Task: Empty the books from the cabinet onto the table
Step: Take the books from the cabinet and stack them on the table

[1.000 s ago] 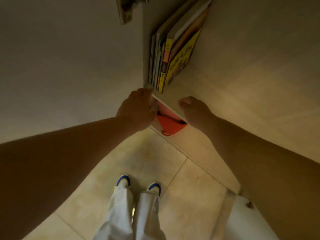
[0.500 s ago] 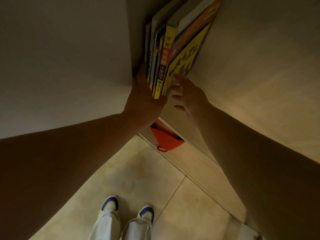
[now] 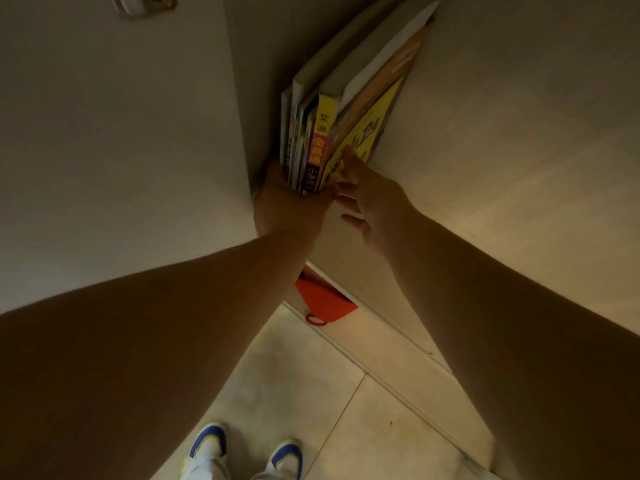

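A row of several books stands in the cabinet, leaning against its left inner wall. The outermost book has a yellow cover. My left hand wraps the near left end of the row: its fingers go out of sight between the books and the wall, and the thumb lies across the lower spines. My right hand rests a straight fingertip on the yellow cover, with the other fingers spread and free. The table is out of view.
The books stand on a pale cabinet shelf that stretches to the right. The open cabinet door fills the left. A red object with a loop pokes out from the shelf below. My shoes stand on the tiled floor.
Both hands rose from the shelf's front edge to the books. The left hand slid in beside the row at the wall, and the right hand's fingers came onto the yellow cover.
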